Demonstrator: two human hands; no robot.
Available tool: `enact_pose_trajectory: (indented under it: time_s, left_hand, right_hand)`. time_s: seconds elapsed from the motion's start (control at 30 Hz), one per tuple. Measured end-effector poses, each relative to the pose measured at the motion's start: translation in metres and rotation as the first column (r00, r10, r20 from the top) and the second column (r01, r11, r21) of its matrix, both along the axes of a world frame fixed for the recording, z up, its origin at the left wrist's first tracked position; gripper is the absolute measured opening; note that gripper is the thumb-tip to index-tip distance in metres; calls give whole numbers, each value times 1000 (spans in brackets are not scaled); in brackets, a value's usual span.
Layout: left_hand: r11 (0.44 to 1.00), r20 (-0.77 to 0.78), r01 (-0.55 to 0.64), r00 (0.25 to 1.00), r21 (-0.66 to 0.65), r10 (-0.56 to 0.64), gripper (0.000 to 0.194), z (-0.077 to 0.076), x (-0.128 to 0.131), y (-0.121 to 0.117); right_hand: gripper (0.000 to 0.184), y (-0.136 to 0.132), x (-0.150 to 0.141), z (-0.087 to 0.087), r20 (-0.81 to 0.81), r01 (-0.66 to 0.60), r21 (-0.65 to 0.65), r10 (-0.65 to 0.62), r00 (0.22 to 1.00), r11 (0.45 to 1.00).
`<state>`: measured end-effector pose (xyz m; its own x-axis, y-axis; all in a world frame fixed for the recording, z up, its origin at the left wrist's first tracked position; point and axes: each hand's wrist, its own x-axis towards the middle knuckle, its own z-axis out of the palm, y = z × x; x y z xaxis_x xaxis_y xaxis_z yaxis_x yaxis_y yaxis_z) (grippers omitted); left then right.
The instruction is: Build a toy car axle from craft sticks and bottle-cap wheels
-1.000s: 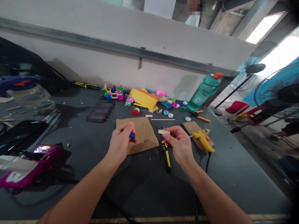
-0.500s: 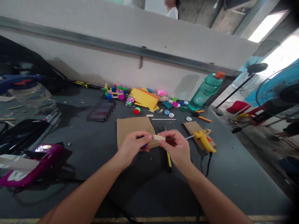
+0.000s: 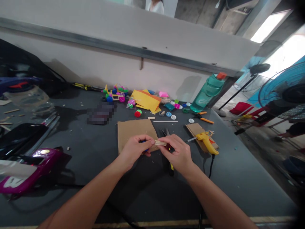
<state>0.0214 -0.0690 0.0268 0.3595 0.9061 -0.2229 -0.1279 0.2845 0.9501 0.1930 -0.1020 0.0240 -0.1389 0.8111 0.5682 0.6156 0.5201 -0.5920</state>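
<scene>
My left hand [image 3: 133, 152] is closed around a small blue piece [image 3: 144, 150], mostly hidden by the fingers. Its thumb meets the left end of a short bundle of pale wooden sticks [image 3: 160, 143]. The other end of that bundle is pinched in my right hand [image 3: 179, 154]. Both hands are raised over the front right part of a brown cardboard sheet [image 3: 134, 130]. Beneath my right hand lie pliers [image 3: 171, 170] with yellow and black handles, their middle covered.
A yellow glue gun [image 3: 207, 143] rests on cardboard pieces [image 3: 194, 128] at right, its cord running forward. Bottle caps [image 3: 169, 114], a thin stick [image 3: 165, 121], orange-handled pliers [image 3: 206, 120] and a green bottle [image 3: 207, 93] lie or stand behind. A purple device [image 3: 45, 162] is at left.
My left hand has moved right and down with the blue piece, meeting the sticks. My right hand has come slightly left and lower, bringing the sticks to it. A person behind the partition moved left.
</scene>
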Motion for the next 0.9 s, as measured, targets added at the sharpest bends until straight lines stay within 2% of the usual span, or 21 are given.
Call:
enact_pose_trajectory:
  time_s: [0.37, 0.6, 0.9]
  left_hand:
    - [1000, 16, 3, 1000, -8, -3, 22, -3, 0, 2]
    - [999, 46, 55, 997, -4, -54, 22, -5, -2, 2]
    - [998, 29, 66, 997, -3, -66, 20, -3, -2, 2]
  right_hand:
    - [15, -1, -1, 2, -17, 24, 58, -23, 1000, 998]
    - [12, 0, -2, 1, -25, -20, 122, 23, 999, 992]
    - [14, 0, 1, -4, 0, -55, 118, 55, 998, 991]
